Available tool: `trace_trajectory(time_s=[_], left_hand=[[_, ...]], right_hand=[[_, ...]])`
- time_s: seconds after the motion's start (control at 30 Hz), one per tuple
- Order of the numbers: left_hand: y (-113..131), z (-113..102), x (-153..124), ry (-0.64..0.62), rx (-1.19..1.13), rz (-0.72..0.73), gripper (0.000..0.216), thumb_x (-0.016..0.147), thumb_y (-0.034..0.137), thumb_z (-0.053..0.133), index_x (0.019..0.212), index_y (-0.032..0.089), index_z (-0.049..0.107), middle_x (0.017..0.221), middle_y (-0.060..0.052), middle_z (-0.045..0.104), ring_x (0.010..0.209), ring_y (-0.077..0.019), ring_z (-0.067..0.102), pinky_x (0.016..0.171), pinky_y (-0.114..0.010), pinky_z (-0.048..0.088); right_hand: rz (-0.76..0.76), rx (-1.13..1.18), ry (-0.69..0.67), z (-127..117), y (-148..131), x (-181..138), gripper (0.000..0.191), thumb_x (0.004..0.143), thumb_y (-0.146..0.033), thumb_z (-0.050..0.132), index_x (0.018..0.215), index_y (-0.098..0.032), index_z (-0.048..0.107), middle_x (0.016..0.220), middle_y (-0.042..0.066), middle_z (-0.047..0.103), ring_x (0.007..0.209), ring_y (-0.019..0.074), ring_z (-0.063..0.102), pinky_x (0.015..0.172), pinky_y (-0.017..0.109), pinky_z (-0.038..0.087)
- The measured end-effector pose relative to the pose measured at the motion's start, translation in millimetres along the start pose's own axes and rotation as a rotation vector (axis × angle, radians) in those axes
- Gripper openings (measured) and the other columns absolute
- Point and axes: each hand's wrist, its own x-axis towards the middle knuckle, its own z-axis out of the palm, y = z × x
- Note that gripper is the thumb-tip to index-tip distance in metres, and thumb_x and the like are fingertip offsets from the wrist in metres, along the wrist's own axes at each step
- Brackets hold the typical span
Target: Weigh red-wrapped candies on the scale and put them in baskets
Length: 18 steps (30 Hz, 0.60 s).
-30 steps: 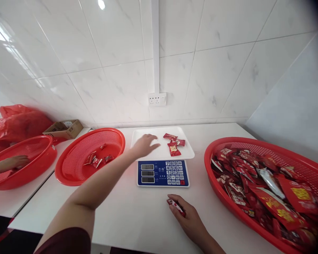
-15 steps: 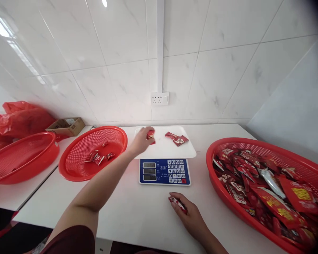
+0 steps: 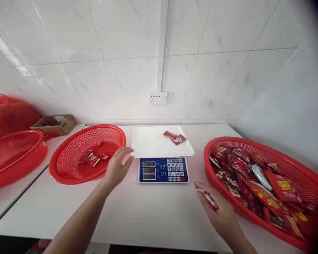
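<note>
My left hand is open, its fingers stretched out and its thumb apart, between the middle red basket and the scale. No packet shows in it. My right hand is shut on a red and white candy packet above the table, just left of the full red basket. The blue digital scale stands ahead between my hands. On the right side of its white tray lie red candy packets, overlapping.
Many red packets fill the right basket. A few candy packets lie in the middle basket. Farther left are another red basket, a cardboard box and red plastic bags. A wall socket is behind the scale.
My left hand has drawn back from the tray, down and left; the red packet it held is no longer seen in it. My right hand has moved right with its packet, towards the full basket.
</note>
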Motion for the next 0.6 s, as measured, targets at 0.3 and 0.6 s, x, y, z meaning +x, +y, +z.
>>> trace_trajectory(time_s=[0.3,0.6], left_hand=[[18.2,86.0,-53.0,-0.545,-0.397,0.122,0.023,0.087,0.027,0.044,0.097,0.024,0.064,0.097,-0.004,0.069,0.088,-0.0162,0.063,0.078,-0.027,0.050],[2.4,100.1,-68.7,-0.685,-0.475,0.130,0.025,0.084,0.026,0.046,0.098,0.023,0.066,0.095,-0.003,0.069,0.079,-0.0150,0.063,0.070,-0.024,0.051]], right_hand=[[-0.066,-0.639,0.112,-75.2,20.2,40.2,0.062,0.075,-0.059,0.049,0.126,-0.024,0.053,0.139,0.012,0.044,0.129,0.0407,0.034,0.101,0.061,0.029],[-0.151,-0.587,-0.321,33.4,-42.5,174.3,0.052,0.086,-0.036,0.047,0.136,-0.022,0.041,0.141,0.006,0.044,0.128,0.0237,0.039,0.100,0.035,0.038]])
